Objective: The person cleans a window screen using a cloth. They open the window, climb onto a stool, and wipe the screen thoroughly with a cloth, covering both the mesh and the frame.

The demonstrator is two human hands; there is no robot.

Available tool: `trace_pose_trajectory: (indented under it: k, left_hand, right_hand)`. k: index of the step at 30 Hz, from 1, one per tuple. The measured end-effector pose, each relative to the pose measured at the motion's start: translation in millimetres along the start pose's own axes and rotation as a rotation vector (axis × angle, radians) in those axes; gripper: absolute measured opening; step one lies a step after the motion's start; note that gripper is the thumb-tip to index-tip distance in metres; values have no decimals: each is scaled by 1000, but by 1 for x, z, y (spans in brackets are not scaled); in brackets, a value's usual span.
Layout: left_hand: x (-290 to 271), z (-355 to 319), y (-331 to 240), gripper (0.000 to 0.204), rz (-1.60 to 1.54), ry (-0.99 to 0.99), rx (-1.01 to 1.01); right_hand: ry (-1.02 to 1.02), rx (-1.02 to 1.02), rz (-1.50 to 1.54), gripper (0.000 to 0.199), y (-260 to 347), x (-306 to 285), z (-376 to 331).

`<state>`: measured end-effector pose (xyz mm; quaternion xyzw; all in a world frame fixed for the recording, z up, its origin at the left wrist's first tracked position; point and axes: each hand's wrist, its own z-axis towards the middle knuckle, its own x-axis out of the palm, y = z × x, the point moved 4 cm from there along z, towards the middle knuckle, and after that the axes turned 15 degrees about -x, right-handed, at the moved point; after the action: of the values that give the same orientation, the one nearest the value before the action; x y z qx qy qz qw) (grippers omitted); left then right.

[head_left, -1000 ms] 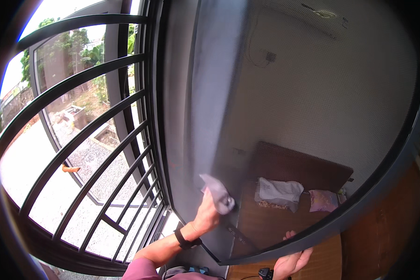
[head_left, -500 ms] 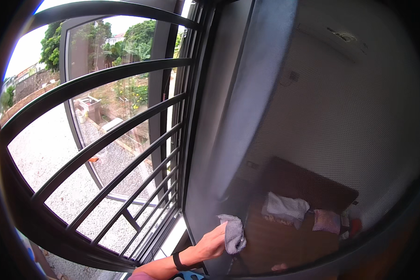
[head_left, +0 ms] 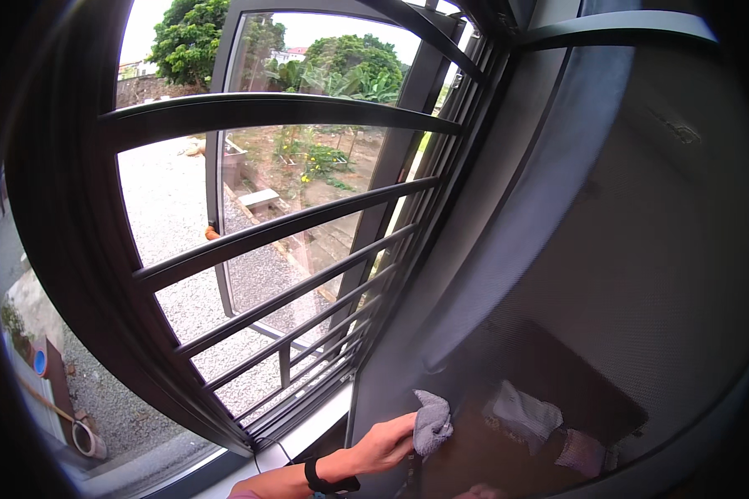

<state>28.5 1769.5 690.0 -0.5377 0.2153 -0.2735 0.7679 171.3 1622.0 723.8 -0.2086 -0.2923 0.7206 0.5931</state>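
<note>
My left hand [head_left: 387,445], a dark band round its wrist, reaches in from the lower edge. Its fingers close on a crumpled grey cloth [head_left: 433,426]. The cloth lies against or just in front of a dark mesh screen [head_left: 574,274]; whether it touches cannot be told. At the bottom edge, a dim skin-coloured shape [head_left: 479,492] shows through the mesh. It looks like my right hand, but its fingers are blurred and partly cut off.
Dark window bars [head_left: 291,212] stand at left, with an open glass pane [head_left: 308,241] beyond them over gravel and a garden. A pale sill [head_left: 320,428] runs beneath. Through the mesh show a grey curtain [head_left: 549,191] and a bed with pillows [head_left: 524,412].
The view has shifted, so the bars and screen sit further right in the picture. My left hand, still gripping the cloth, appears slightly lower and further right. The dim shape has moved left and down.
</note>
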Motion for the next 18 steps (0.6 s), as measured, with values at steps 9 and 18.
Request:
trace_pose_trajectory:
  k: [9, 18]
  left_hand:
    - [-56, -68, -40, 35, -365, -329, -85]
    - [-110, -179, -88, 31, -673, -854, 352]
  right_hand:
    - [-110, 8, 345, 58, 35, 40, 16]
    - [-211, -26, 696, 65, 80, 68, 44]
